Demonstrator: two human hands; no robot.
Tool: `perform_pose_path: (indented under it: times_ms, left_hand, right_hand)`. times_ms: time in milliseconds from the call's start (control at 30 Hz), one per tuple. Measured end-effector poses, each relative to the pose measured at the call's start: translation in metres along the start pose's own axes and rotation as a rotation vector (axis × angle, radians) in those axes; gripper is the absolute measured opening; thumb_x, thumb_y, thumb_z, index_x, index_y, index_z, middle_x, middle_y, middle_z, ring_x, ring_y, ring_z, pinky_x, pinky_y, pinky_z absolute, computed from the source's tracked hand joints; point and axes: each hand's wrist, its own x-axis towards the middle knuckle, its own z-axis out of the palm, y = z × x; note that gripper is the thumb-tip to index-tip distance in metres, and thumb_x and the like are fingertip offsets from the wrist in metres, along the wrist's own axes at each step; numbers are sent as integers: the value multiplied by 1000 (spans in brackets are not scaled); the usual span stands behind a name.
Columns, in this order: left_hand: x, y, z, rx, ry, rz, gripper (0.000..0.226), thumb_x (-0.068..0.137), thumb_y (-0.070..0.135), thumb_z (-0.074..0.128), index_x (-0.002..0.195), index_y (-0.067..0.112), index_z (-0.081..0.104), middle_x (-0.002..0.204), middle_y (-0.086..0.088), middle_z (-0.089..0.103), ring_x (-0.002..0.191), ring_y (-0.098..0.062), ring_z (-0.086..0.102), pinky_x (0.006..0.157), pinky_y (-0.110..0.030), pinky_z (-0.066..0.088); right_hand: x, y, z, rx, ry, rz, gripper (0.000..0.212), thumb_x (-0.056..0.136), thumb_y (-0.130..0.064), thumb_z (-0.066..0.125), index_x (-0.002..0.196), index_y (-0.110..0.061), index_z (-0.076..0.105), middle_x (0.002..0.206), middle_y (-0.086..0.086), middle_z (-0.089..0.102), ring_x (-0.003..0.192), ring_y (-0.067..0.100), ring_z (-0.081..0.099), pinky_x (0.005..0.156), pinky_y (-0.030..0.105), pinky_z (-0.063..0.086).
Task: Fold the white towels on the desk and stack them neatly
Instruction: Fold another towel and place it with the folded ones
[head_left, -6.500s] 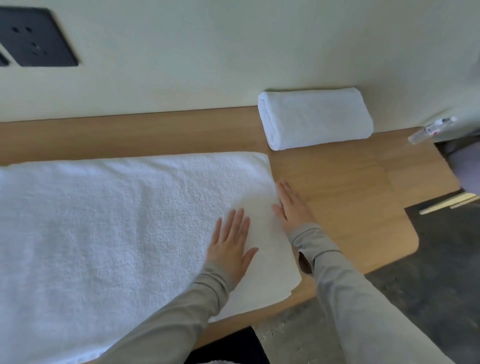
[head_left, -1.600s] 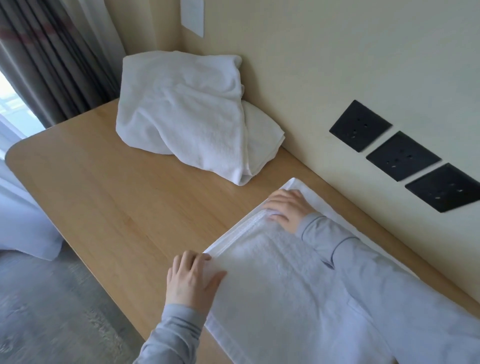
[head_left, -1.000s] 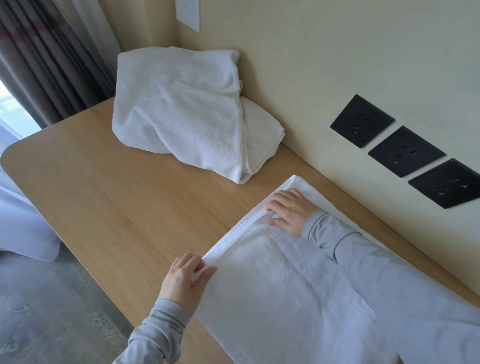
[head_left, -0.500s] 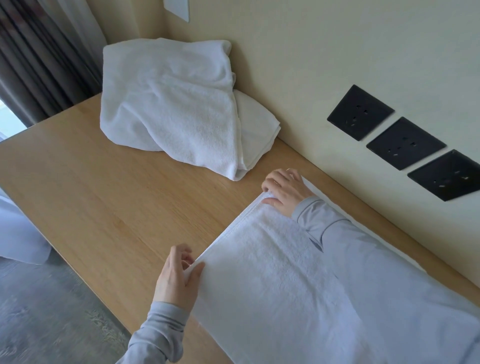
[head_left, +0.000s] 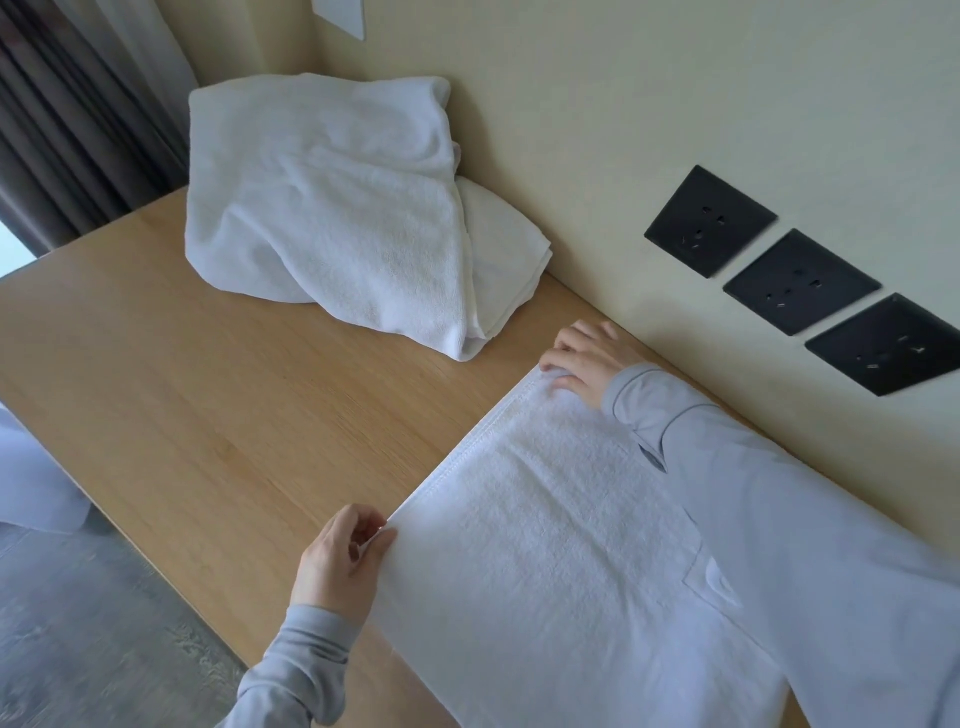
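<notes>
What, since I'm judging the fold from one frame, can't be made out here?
Head view only:
- flat towel: its right end is covered by the right sleeve and cut off by the bottom edge, so the number of layers cannot be told.
- Its far corner sits under the right hand.
- crumpled pile: its own folds hide how many towels it holds.
- wall plate: cut off by the top edge.

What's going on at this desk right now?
A person is folding a white towel spread on the wooden desk. The left hand pinches its near corner and the right hand grips the far corner by the wall. A loose heap of white towels waits unfolded at the desk's far end.
</notes>
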Motion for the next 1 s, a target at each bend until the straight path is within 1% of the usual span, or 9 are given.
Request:
perform_pose_path:
  times_ms: [300, 400, 500, 600, 667, 700, 800, 900, 1000]
  left_hand:
    - [-1, -5, 2, 72, 17, 94, 15, 80, 3, 67, 79, 16, 59, 72, 6, 59, 64, -14, 52, 62, -13, 38]
    - [-3, 1, 0, 146, 78, 268, 10, 86, 12, 53, 87, 6, 61, 75, -1, 57, 68, -12, 49, 64, -28, 44]
    - [-10, 21, 10, 360, 172, 398, 34, 83, 18, 39, 110, 6, 57, 100, -17, 62, 85, -36, 59, 76, -41, 48]
    - [-20, 49, 34, 508, 36, 545, 48, 90, 32, 37, 124, 4, 58, 128, -17, 57, 117, -36, 55, 96, -44, 39]
    - [-21, 52, 42, 624, -117, 571, 60, 95, 44, 24, 131, 4, 51, 139, -13, 48, 128, -30, 46, 106, -41, 26]
    - [-20, 48, 43, 668, -158, 559, 65, 95, 48, 17, 134, 5, 48, 142, -12, 44, 131, -27, 42, 109, -40, 21]
    - [-18, 34, 44, 709, -174, 549, 68, 94, 53, 15, 141, 9, 35, 148, -9, 33, 137, -23, 31, 111, -40, 17]
    - [-18, 33, 47, 699, -167, 544, 67, 94, 53, 18, 143, 10, 31, 150, -8, 29, 138, -25, 30, 112, -40, 18]
    - [-18, 34, 48, 700, -155, 528, 68, 94, 53, 17, 144, 10, 31, 151, -8, 28, 138, -26, 31, 113, -39, 15]
  right_hand:
    - [23, -5, -13, 46, -114, 107, 8, 91, -29, 53, 94, -23, 56, 109, -5, 47, 107, 16, 38, 84, 34, 24]
    - [16, -14, -5, 17, -59, 232, 18, 92, -28, 52, 109, -21, 52, 121, -4, 47, 114, 16, 37, 89, 36, 28]
    - [4, -45, 3, 65, 167, 321, 46, 82, -1, 55, 126, -14, 48, 137, 2, 43, 130, 19, 37, 102, 47, 26]
    - [-16, -97, 20, 230, 415, 91, 43, 76, 3, 56, 118, -3, 60, 130, 11, 56, 126, 26, 49, 102, 50, 35]
    - [-38, -123, 38, 273, 318, -146, 39, 87, -12, 47, 125, -6, 57, 135, 8, 54, 130, 23, 46, 107, 45, 30]
    - [-47, -120, 43, 273, 241, -168, 42, 91, -20, 41, 130, -8, 53, 139, 6, 51, 133, 21, 43, 109, 44, 27]
    - [-57, -56, 49, 184, 130, 113, 50, 95, -32, 33, 143, -16, 36, 150, 2, 35, 140, 20, 30, 112, 49, 26]
    - [-67, 12, 46, 175, -141, 509, 50, 100, -37, 19, 149, -28, 10, 158, -4, 13, 146, 13, 3, 118, 44, 2]
    - [-70, 1, 37, 98, -74, 555, 54, 99, -39, 15, 150, -22, 6, 159, 1, 3, 146, 17, -3, 117, 47, -2]
